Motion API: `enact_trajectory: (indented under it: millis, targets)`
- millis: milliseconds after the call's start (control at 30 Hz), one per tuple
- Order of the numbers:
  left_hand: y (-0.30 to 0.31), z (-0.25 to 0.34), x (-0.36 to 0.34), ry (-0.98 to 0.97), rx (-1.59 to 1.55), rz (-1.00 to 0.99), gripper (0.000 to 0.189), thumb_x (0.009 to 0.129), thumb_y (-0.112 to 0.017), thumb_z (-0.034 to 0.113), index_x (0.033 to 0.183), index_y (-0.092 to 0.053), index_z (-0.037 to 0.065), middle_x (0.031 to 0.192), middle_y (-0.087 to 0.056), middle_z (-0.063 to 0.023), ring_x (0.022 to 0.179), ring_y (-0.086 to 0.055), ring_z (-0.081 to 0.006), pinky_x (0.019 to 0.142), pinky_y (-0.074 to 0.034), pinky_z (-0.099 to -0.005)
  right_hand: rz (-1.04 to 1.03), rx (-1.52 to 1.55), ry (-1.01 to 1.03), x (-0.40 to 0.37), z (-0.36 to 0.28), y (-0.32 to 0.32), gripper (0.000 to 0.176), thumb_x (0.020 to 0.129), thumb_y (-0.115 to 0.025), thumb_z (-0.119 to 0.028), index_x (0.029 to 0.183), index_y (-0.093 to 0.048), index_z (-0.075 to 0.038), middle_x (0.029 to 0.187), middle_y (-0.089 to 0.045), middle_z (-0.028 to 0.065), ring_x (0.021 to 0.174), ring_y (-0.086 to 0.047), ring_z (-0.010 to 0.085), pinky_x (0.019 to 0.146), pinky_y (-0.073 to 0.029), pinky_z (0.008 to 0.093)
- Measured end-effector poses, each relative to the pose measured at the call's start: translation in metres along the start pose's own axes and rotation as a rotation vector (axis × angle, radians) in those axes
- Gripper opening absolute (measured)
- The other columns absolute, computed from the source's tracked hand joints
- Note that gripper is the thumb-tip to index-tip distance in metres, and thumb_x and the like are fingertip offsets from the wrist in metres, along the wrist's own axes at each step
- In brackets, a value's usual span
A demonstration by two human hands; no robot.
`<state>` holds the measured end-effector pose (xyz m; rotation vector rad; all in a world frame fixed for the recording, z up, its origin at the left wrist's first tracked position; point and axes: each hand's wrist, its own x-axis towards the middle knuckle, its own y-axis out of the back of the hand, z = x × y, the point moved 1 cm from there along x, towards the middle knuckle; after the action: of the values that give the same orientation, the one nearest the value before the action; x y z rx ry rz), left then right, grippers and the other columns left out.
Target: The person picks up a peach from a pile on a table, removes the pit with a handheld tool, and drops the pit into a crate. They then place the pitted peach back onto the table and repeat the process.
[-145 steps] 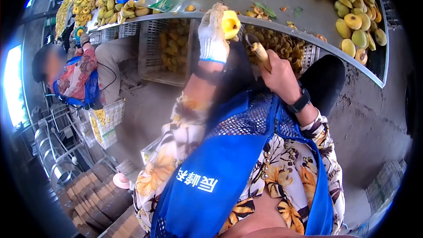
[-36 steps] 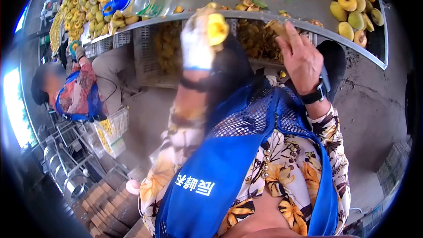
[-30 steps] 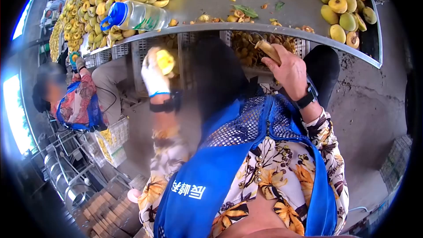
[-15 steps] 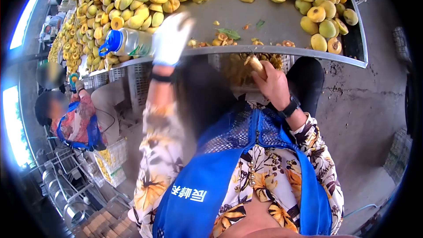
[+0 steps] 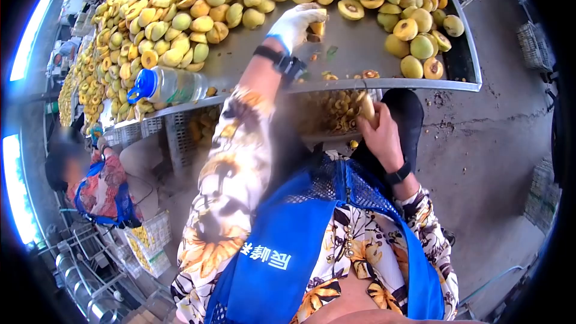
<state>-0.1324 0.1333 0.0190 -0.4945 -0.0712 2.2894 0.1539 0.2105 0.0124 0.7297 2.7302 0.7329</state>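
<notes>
My left hand (image 5: 298, 26), in a white glove, is above the metal table with its fingers closed on a yellow peach half (image 5: 320, 26). Another dark-centred piece seems to lie just under it. In front of the table edge, my bare right hand (image 5: 383, 135) grips a tool with a light wooden handle (image 5: 366, 109); its thin working end is hard to make out. Many halved peaches (image 5: 174, 30) are heaped along the left and back of the table. A smaller group of peach halves (image 5: 423, 39) lies at the right end.
A clear bottle with a blue cap (image 5: 174, 86) lies near the table's front rim (image 5: 420, 83). Below the rim, a crate of peach scraps (image 5: 339, 111) sits between my knees. At left a co-worker (image 5: 108, 186) sits beside a white crate (image 5: 153, 237). More crates (image 5: 534, 45) stand at right.
My left hand has moved right and farther over the table, from beside the bottle, and now holds a peach half. The right hand keeps its tool, now more upright. The view has shifted slightly.
</notes>
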Motion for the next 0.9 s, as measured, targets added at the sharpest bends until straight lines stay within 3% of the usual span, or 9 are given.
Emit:
enact_trajectory:
  millis: [33, 167, 233, 300, 400, 500, 733, 800, 900]
  targets:
    - [-0.004, 0.001, -0.025, -0.063, -0.342, -0.037, 0.026, 0.08, -0.052, 0.004, 0.107, -0.052, 0.003, 0.094, -0.058, -0.0118, 0.079, -0.061, -0.025, 0.06, -0.054, -0.0404, -0.004, 0.0, 0.014, 0.006, -0.004, -0.005, 0.036, 0.08, -0.063, -0.024, 0.099, -0.05, 0.004, 0.076, -0.061, 0.0234, 0.074, -0.061, 0.0389, 0.063, -0.049, 0.04]
    - [-0.011, -0.015, -0.101, -0.172, -0.706, -0.051, 0.025, 0.086, -0.048, 0.01, 0.11, -0.049, 0.003, 0.101, -0.057, -0.0162, 0.088, -0.06, -0.0319, 0.067, -0.053, -0.0463, -0.09, 0.031, 0.17, 0.026, -0.023, -0.025, 0.029, 0.084, -0.06, -0.024, 0.09, -0.051, 0.003, 0.064, -0.056, 0.0228, 0.062, -0.057, 0.0403, 0.053, -0.044, 0.0411]
    - [-0.017, -0.031, -0.127, -0.15, -0.727, 0.123, 0.031, 0.088, -0.054, 0.031, 0.107, -0.051, 0.007, 0.097, -0.06, -0.013, 0.087, -0.06, -0.0272, 0.067, -0.052, -0.0407, -0.117, 0.042, 0.253, 0.028, -0.036, -0.034, 0.028, 0.084, -0.06, -0.024, 0.088, -0.052, 0.003, 0.064, -0.055, 0.0234, 0.062, -0.056, 0.0408, 0.052, -0.043, 0.0423]
    - [-0.026, -0.038, -0.143, -0.104, -0.768, 0.237, 0.03, 0.089, -0.053, 0.032, 0.107, -0.052, 0.008, 0.098, -0.06, -0.012, 0.087, -0.06, -0.0237, 0.068, -0.051, -0.0362, -0.134, 0.014, 0.251, 0.023, -0.044, -0.044, 0.028, 0.084, -0.059, -0.025, 0.084, -0.052, 0.002, 0.064, -0.055, 0.0241, 0.062, -0.056, 0.041, 0.053, -0.044, 0.0438]
    - [-0.023, -0.071, -0.142, -0.246, -0.715, 0.296, 0.036, 0.091, -0.049, 0.037, 0.108, -0.049, 0.004, 0.099, -0.058, -0.0135, 0.087, -0.06, -0.0276, 0.073, -0.052, -0.0383, -0.158, -0.009, 0.238, 0.014, -0.046, -0.055, 0.028, 0.085, -0.056, -0.026, 0.085, -0.051, 0.002, 0.062, -0.056, 0.0247, 0.061, -0.056, 0.0421, 0.054, -0.045, 0.0457]
    - [-0.027, -0.079, -0.141, -0.263, -0.607, 0.261, 0.034, 0.093, -0.046, 0.033, 0.109, -0.048, 0.004, 0.099, -0.058, -0.0133, 0.088, -0.06, -0.0272, 0.073, -0.053, -0.0361, -0.148, -0.035, 0.237, 0.005, -0.04, -0.061, 0.031, 0.09, -0.053, -0.03, 0.086, -0.05, 0.001, 0.063, -0.053, 0.0209, 0.06, -0.056, 0.0391, 0.052, -0.043, 0.0398]
    - [-0.043, -0.088, -0.139, -0.29, -0.684, 0.221, 0.032, 0.093, -0.045, 0.03, 0.112, -0.047, 0.004, 0.102, -0.057, -0.0136, 0.09, -0.059, -0.0272, 0.072, -0.053, -0.0379, -0.161, -0.007, 0.159, -0.004, -0.04, -0.062, 0.029, 0.089, -0.054, -0.026, 0.087, -0.045, 0.001, 0.066, -0.055, 0.0243, 0.065, -0.056, 0.0431, 0.054, -0.043, 0.0444]
    - [-0.045, -0.09, -0.14, -0.294, -0.734, 0.217, 0.03, 0.093, -0.048, 0.027, 0.113, -0.047, 0.004, 0.103, -0.057, -0.0138, 0.09, -0.058, -0.0274, 0.072, -0.053, -0.0387, -0.121, -0.109, 0.274, -0.008, -0.035, -0.068, 0.027, 0.087, -0.055, -0.023, 0.088, -0.043, 0.002, 0.068, -0.055, 0.0266, 0.067, -0.056, 0.0445, 0.055, -0.043, 0.0467]
    - [-0.055, -0.088, -0.149, -0.43, -0.26, 0.324, 0.029, 0.09, -0.053, 0.019, 0.113, -0.046, 0.004, 0.104, -0.057, -0.0135, 0.092, -0.058, -0.0273, 0.072, -0.053, -0.0386, -0.151, -0.177, 0.29, -0.014, -0.029, -0.075, 0.025, 0.085, -0.055, -0.017, 0.089, -0.042, 0.004, 0.07, -0.055, 0.0292, 0.069, -0.055, 0.046, 0.057, -0.043, 0.0489]
